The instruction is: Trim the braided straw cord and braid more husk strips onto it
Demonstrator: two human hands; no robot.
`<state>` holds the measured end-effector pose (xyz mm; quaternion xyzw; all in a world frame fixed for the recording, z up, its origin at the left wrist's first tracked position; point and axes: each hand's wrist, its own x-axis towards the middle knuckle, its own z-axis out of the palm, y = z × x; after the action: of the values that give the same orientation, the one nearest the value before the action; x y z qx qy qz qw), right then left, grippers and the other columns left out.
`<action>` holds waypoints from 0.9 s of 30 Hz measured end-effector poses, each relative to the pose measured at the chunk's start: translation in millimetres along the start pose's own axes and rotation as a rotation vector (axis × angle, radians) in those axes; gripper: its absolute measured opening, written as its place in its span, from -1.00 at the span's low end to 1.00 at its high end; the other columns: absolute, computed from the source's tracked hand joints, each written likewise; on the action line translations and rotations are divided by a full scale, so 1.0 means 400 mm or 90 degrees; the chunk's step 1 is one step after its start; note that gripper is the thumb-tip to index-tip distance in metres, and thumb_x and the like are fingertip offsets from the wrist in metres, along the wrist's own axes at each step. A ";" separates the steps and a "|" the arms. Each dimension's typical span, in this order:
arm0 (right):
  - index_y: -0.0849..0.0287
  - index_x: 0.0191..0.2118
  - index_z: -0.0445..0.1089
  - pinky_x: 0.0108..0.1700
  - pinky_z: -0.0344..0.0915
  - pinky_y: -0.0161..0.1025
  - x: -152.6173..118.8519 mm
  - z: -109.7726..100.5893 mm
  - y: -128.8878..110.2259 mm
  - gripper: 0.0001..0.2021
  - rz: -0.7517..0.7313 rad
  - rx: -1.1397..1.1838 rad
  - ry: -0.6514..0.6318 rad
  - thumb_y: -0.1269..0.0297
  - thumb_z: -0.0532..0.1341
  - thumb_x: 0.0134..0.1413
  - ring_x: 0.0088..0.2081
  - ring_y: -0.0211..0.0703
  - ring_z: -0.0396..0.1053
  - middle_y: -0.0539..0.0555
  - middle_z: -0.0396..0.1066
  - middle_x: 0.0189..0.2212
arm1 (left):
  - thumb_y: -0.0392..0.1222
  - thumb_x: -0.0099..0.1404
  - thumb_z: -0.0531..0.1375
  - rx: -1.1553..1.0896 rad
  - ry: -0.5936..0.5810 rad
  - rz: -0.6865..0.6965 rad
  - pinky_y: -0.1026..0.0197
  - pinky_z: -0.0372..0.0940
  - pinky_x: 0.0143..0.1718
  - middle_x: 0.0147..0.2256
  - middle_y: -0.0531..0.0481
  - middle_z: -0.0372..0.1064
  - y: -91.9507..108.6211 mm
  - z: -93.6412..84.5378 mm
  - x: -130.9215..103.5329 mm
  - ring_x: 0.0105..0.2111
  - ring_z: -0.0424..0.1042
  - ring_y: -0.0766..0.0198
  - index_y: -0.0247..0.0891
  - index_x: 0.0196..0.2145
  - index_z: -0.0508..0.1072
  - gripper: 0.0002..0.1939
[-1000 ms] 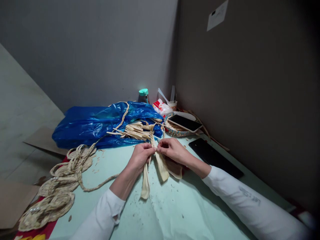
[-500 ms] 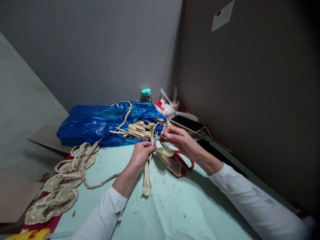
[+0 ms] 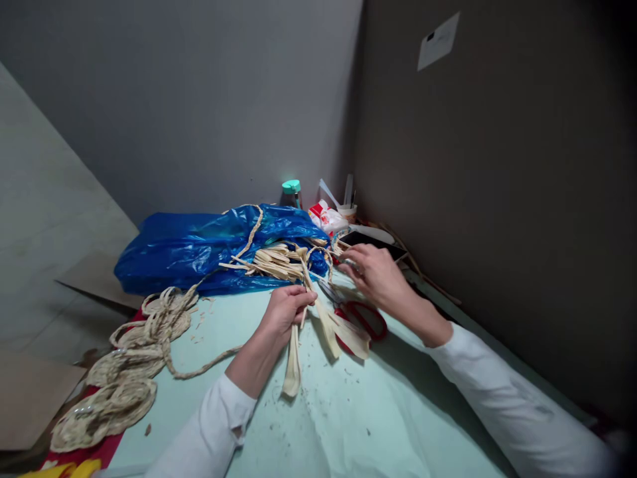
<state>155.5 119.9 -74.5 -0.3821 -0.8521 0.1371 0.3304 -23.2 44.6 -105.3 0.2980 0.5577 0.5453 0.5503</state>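
Pale dried corn husk strips [image 3: 326, 328] fan down from the end of a husk braid, pinched between the thumb and fingers of my left hand [image 3: 287, 309]. One wide strip hangs below that hand over the table. My right hand [image 3: 374, 273] is up and to the right, apart from the strips, its fingers loosely bent and spread with nothing visible in them. Under and beside the strips lie scissors with red handles [image 3: 372, 321], partly covered by husk. Just behind my left hand, a bundle of cut husk strips [image 3: 279, 260] rests at the mouth of a blue plastic bag [image 3: 174, 249].
Coiled braided rope pieces [image 3: 112, 365] line the table's left edge. At the back stand a jar with a teal lid [image 3: 291, 187] and a cup [image 3: 348, 212] with tools. A dark-screened tablet [image 3: 365, 243] lies behind my right hand. Something yellow [image 3: 64, 470] shows at bottom left.
My right hand has moved away from the braid to the right, and its fingers have opened. The husk strips now fall down and right over the scissors. My left hand keeps its hold.
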 end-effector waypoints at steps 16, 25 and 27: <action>0.23 -0.49 0.36 -0.38 0.09 -0.32 -0.017 0.073 -0.036 -0.81 0.106 0.316 -0.061 0.24 0.13 0.03 -0.47 -0.27 0.22 -0.01 0.35 -0.54 | -0.23 -0.16 0.44 -0.062 -0.084 0.015 0.44 -0.27 -0.73 -0.61 -0.01 0.35 -0.003 0.012 -0.009 -0.74 -0.04 0.62 -0.44 -0.55 0.46 -0.72; 0.20 -0.55 0.28 -0.45 0.01 -0.32 -0.024 0.060 -0.052 -0.83 0.117 0.269 -0.168 0.23 0.13 -0.05 -0.53 -0.31 0.11 -0.07 0.21 -0.62 | -0.39 -0.06 0.31 -0.150 -0.085 0.062 0.48 -0.17 -0.73 -0.50 -0.07 0.38 0.024 -0.017 0.011 -0.71 -0.07 0.63 -0.51 -0.45 0.51 -0.85; 0.20 -0.53 0.29 -0.44 0.02 -0.32 -0.034 0.063 -0.068 -0.84 0.101 0.190 -0.178 0.27 0.12 -0.02 -0.52 -0.30 0.16 -0.06 0.26 -0.61 | -0.41 -0.07 0.30 -0.160 -0.087 0.066 0.48 -0.15 -0.73 -0.54 -0.03 0.33 0.026 -0.017 0.011 -0.70 -0.06 0.63 -0.52 -0.43 0.52 -0.84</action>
<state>130.3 92.2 -86.1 -0.3719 -0.8271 0.3390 0.2505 -33.5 49.0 -98.3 0.2912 0.4302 0.6172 0.5910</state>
